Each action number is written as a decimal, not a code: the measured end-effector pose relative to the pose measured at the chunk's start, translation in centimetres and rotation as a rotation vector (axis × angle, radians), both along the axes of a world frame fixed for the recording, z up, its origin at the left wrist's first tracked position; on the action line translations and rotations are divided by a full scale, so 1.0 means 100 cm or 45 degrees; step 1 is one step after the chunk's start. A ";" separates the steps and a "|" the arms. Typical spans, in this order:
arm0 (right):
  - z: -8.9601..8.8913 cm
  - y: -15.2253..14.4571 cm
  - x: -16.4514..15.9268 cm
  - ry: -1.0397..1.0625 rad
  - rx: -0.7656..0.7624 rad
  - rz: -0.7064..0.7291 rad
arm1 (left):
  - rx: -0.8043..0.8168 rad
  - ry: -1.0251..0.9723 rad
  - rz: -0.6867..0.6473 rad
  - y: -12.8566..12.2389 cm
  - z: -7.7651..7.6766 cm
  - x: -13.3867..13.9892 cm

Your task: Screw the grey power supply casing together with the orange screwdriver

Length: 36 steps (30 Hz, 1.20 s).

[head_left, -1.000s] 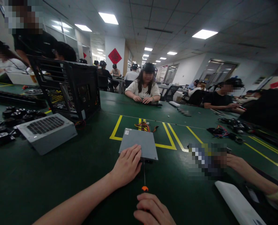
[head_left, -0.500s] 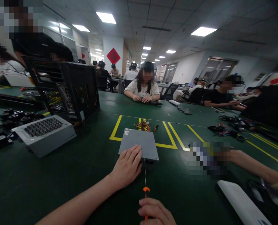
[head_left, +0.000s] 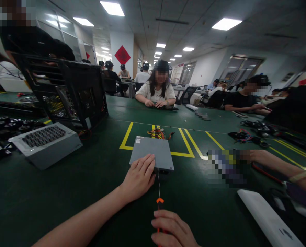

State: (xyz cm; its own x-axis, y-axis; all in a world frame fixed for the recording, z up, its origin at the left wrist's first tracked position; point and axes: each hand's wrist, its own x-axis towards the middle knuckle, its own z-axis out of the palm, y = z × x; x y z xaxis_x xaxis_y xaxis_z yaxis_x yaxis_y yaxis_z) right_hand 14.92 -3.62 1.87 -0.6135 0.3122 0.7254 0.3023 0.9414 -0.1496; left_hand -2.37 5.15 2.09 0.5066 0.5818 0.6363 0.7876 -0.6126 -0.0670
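Note:
A flat grey computer power supply (head_left: 155, 145) lies on the green table in front of me, its bundle of coloured cables (head_left: 159, 133) at the far side. My left hand (head_left: 139, 175) rests on its near left part, fingers stretched over the top. Below, my right hand (head_left: 173, 228) is wrapped round the orange and black handle of a screwdriver (head_left: 159, 187). The long thin shaft points away from me and meets the near side of the power supply. Exactly where the tip sits is hidden under the edge.
Left stand another power supply (head_left: 62, 147) with a grille and a black computer case (head_left: 83, 92). Yellow tape (head_left: 182, 154) marks the table. At right are a co-worker's hand (head_left: 261, 157), a white long object (head_left: 266, 212) and cables (head_left: 241, 135). A person (head_left: 156, 87) sits opposite.
The view has tilted slightly, so the scene sits a little higher. Both hands keep their places on the power supply and the screwdriver.

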 end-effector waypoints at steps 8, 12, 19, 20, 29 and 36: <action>-0.011 0.005 -0.001 0.094 -0.151 0.016 | -0.040 -0.031 -0.002 0.002 -0.007 0.002; -0.023 0.009 0.003 0.144 -0.316 0.135 | -0.031 -0.064 -0.014 0.004 -0.007 0.003; 0.007 0.006 0.013 -0.113 -0.122 -0.115 | -0.044 -0.102 -0.005 0.004 -0.005 0.006; 0.011 0.005 0.015 -0.116 -0.067 -0.143 | -0.043 -0.100 -0.004 0.003 -0.005 0.006; 0.007 -0.011 0.006 -0.024 -0.149 -0.157 | -0.050 -0.053 -0.016 -0.001 -0.002 0.004; 0.016 -0.007 0.002 -0.111 -0.050 -0.193 | -0.006 -0.048 -0.029 -0.002 -0.001 0.002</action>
